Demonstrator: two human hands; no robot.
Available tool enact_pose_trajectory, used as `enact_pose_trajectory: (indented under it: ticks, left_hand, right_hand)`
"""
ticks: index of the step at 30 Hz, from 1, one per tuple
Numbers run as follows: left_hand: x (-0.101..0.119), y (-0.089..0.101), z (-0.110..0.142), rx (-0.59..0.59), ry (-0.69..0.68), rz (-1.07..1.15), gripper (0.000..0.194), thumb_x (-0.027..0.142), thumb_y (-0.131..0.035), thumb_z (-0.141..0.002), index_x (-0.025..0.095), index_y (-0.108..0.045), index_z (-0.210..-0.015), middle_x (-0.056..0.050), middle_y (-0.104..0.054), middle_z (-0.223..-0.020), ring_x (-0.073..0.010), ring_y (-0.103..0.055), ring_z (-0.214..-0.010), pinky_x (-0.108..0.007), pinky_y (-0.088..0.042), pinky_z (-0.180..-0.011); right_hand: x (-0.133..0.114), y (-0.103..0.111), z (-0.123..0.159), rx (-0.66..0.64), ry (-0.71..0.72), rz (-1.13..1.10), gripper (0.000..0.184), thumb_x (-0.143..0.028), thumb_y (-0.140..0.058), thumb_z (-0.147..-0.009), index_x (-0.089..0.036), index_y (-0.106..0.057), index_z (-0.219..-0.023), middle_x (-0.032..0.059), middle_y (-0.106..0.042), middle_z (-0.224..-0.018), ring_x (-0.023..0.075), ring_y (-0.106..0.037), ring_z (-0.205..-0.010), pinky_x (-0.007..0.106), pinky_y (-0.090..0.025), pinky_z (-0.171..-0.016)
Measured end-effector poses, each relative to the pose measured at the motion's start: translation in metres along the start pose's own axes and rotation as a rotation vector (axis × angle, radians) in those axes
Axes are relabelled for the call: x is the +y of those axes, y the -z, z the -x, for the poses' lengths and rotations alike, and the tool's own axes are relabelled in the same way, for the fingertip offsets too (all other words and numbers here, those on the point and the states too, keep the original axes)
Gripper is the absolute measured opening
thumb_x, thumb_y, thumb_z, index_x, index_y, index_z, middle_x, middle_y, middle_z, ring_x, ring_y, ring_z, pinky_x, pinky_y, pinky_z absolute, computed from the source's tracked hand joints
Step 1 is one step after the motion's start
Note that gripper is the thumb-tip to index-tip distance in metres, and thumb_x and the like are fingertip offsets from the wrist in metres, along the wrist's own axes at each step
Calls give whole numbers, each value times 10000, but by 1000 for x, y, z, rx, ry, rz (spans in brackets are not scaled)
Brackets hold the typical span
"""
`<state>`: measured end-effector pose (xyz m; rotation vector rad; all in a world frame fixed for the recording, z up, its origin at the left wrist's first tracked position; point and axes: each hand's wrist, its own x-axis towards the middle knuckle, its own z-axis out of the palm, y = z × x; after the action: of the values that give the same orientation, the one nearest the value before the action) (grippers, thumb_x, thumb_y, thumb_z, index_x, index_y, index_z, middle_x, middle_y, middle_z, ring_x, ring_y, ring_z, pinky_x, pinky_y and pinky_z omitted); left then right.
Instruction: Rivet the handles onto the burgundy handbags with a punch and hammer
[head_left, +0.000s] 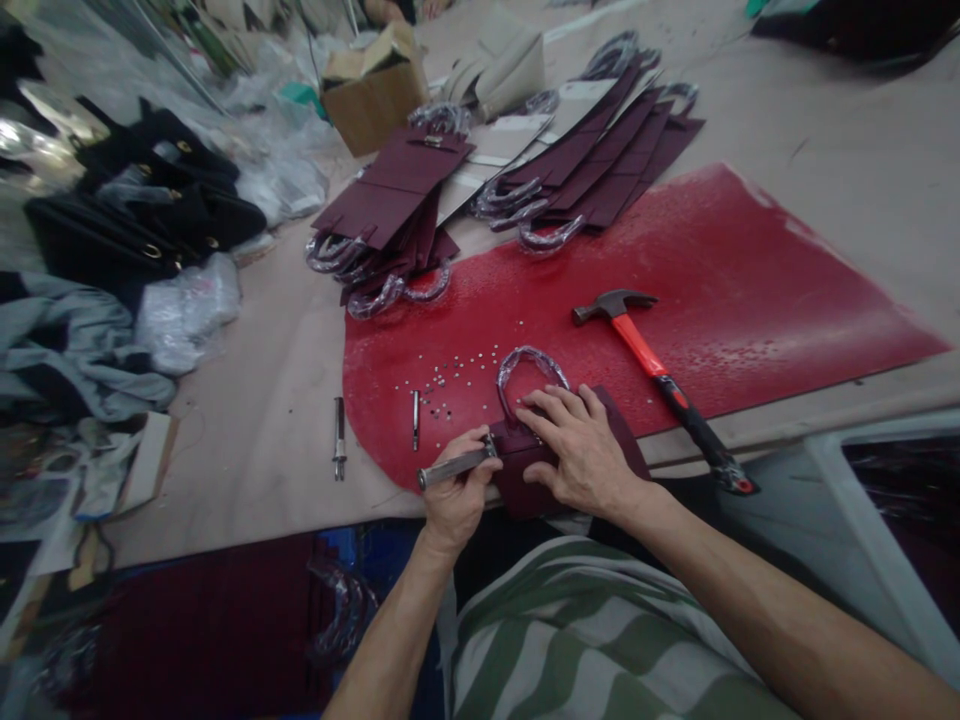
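Observation:
My left hand is closed round a metal punch, a short steel rod that lies tilted, with its tip at the left edge of a maroon bag panel. Spread flat, my right hand presses on that panel near the base of its plastic-wrapped handle. The panel lies at the front edge of a red mat. A claw hammer with an orange and black grip rests to the right of my right hand.
Small round bits and a thin metal tool lie on the mat. Another metal tool is left of it. Stacked maroon panels with wrapped handles, a cardboard box and black bags stand farther back.

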<state>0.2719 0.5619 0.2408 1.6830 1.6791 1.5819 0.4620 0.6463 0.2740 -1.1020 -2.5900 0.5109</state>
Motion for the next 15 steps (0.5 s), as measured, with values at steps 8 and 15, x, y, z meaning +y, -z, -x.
enact_pose_trajectory:
  ticks: [8, 15]
  left_hand:
    - [-1, -3, -1, -35, -9, -39, 107, 263, -693, -900, 189, -657, -967, -65, -718, -1035, -198, -695, -1013, -380, -579, -925]
    - [10, -3, 4, -37, -48, -109, 92, 186, -602, -939, 180, -612, -1030, -95, -704, -1094, -204, -680, -1066, -394, -568, -949]
  right_hand:
    - [-1, 1, 0, -12, -8, 3, 678, -377, -792, -751, -195, -561, -1362, 98, -515, -1442, 338, -372, -1352, 565, -147, -1179]
    - [0, 0, 0, -13, -7, 2, 652, -382, -773, -770, -203, -562, -1361, 90, -523, -1439, 335, -371, -1356, 560, -142, -1181]
